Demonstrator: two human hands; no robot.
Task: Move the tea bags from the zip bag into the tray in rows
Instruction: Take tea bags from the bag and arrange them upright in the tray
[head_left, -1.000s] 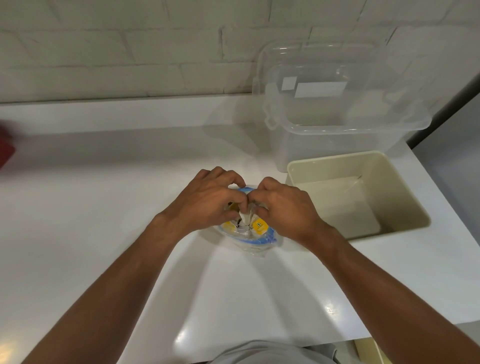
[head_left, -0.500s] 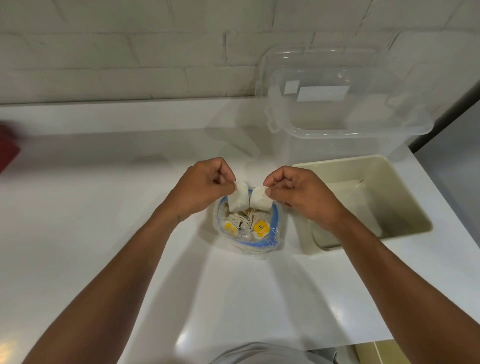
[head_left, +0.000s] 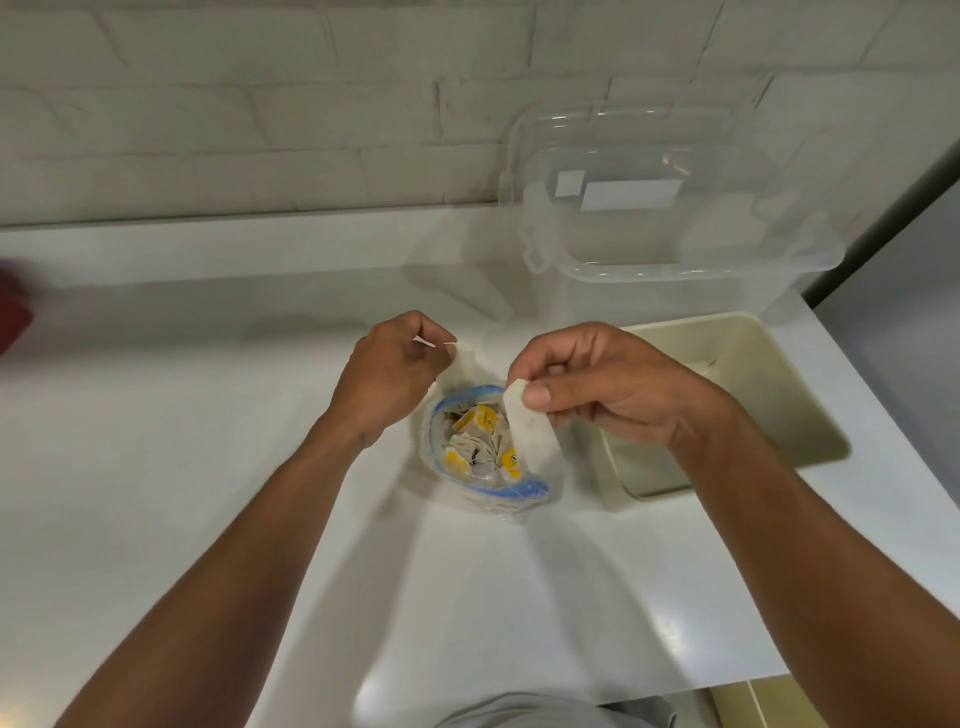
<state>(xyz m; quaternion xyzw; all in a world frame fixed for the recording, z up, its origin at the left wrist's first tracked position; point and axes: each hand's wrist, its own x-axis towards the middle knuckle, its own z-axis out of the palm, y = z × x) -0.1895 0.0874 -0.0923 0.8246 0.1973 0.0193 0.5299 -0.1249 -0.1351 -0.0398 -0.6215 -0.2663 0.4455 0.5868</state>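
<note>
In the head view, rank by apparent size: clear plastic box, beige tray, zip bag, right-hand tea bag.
Largest first:
Clear plastic lidded box
Beige rectangular tray
Clear blue-rimmed zip bag
White tea bag in right hand

White paper tea bags (head_left: 530, 428) in both grips, clear plastic zip bag (head_left: 511, 501) with blue rim below them, yellow tags (head_left: 485, 417) inside, cream rectangular plastic tray (head_left: 779, 395) right of the grips

Fairly bright, even indoor light falls from above on the white worktop (head_left: 156, 467), with a faint greenish cast. Soft, spreading shadows lie toward its front edge, where two small glare spots shine. The brick wall (head_left: 208, 130) bows with wide-angle distortion. A red thing (head_left: 13, 312) at the left edge is smeared, and the whole picture looks slightly soft.
</note>
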